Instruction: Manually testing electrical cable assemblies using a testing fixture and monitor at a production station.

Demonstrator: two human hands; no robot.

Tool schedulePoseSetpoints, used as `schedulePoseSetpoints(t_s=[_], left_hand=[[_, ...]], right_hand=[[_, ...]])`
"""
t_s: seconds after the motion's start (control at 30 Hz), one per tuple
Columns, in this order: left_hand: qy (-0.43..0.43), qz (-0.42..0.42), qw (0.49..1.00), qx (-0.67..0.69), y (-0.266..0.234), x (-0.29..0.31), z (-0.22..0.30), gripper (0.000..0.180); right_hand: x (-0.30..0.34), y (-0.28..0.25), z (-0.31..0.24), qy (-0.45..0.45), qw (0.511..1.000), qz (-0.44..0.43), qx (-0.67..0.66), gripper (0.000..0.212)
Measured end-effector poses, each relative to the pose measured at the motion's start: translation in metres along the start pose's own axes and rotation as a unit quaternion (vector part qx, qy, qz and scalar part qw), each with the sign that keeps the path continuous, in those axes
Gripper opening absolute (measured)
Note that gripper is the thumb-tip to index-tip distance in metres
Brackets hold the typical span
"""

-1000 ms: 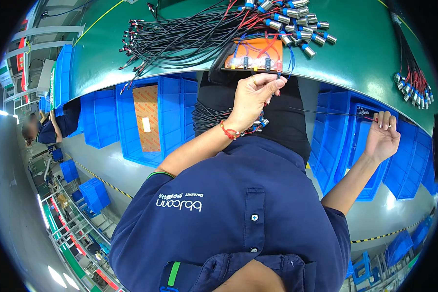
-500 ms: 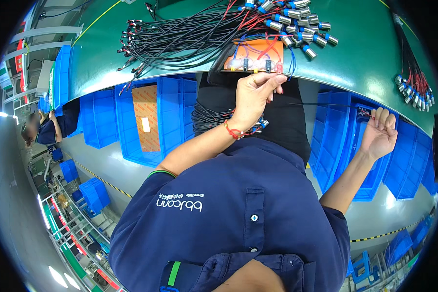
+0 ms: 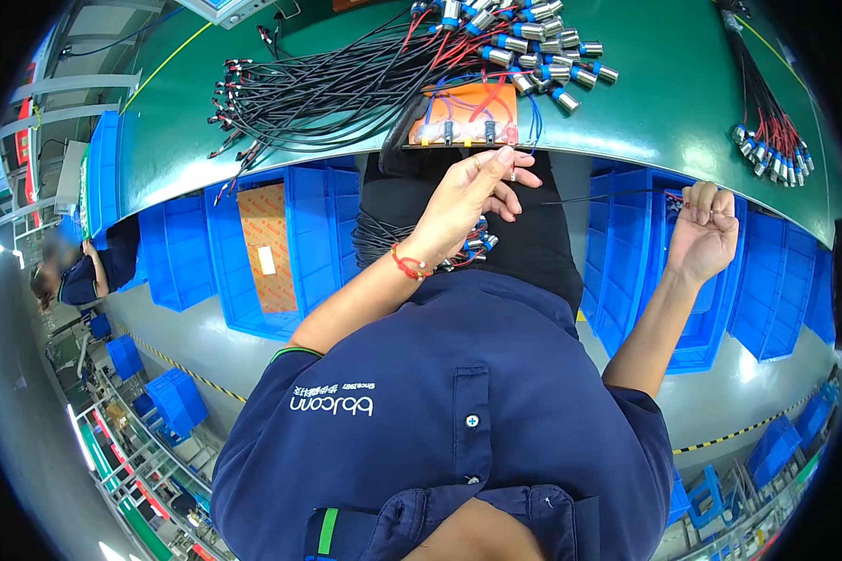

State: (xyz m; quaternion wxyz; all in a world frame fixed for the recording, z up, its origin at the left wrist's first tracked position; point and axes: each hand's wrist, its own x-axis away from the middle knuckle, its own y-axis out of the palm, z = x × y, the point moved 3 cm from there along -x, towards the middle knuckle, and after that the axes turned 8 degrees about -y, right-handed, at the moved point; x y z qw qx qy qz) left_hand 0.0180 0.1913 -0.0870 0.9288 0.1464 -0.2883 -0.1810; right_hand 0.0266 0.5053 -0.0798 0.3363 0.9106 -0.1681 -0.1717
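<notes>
A thin black cable (image 3: 594,198) runs nearly taut between my two hands, in front of the table edge. My left hand (image 3: 472,194) has its fingers partly curled around the near end of this cable, thumb and forefinger raised close together. Over at the right, my right hand (image 3: 704,229) is closed on the other end, its fingertips pinched. Just beyond my left hand, an orange board (image 3: 477,103) with dark clips and blue and red wires sits at the table edge. A bundle of black cables with blue-and-silver connectors (image 3: 477,245) lies on my lap, partly behind my left forearm.
Many black cables (image 3: 337,103) lie on the green table (image 3: 646,122), their silver connectors (image 3: 543,56) heaped at one end. Another cable bundle (image 3: 767,112) lies far right. Blue crates (image 3: 318,243) stand below the table edge on both sides. Another person (image 3: 94,266) is at far left.
My left hand has drawn back slightly from the orange board, and its fingers have loosened from a tight pinch. The whole view has shifted somewhat; the cable still spans both hands.
</notes>
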Motion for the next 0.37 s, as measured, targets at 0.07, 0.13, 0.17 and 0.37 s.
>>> schedulePoseSetpoints(t_s=[0.07, 0.13, 0.17, 0.37], left_hand=[[0.021, 0.028, 0.999, 0.037, 0.002, 0.000, 0.000, 0.050], [0.022, 0.028, 0.999, 0.037, 0.003, -0.004, -0.001, 0.047], [0.023, 0.028, 0.999, 0.037, 0.003, -0.005, -0.002, 0.044], [0.014, -0.015, 1.000, 0.002, -0.002, -0.010, -0.007, 0.038]], right_hand=[[0.001, 0.005, -0.001, -0.006, 1.000, -0.003, 0.012, 0.008], [0.002, 0.011, -0.002, -0.016, 0.999, -0.014, 0.033, 0.007], [0.002, 0.014, -0.002, -0.015, 0.999, -0.012, 0.034, 0.007], [0.008, 0.036, -0.008, -0.053, 0.991, -0.039, 0.114, 0.008]])
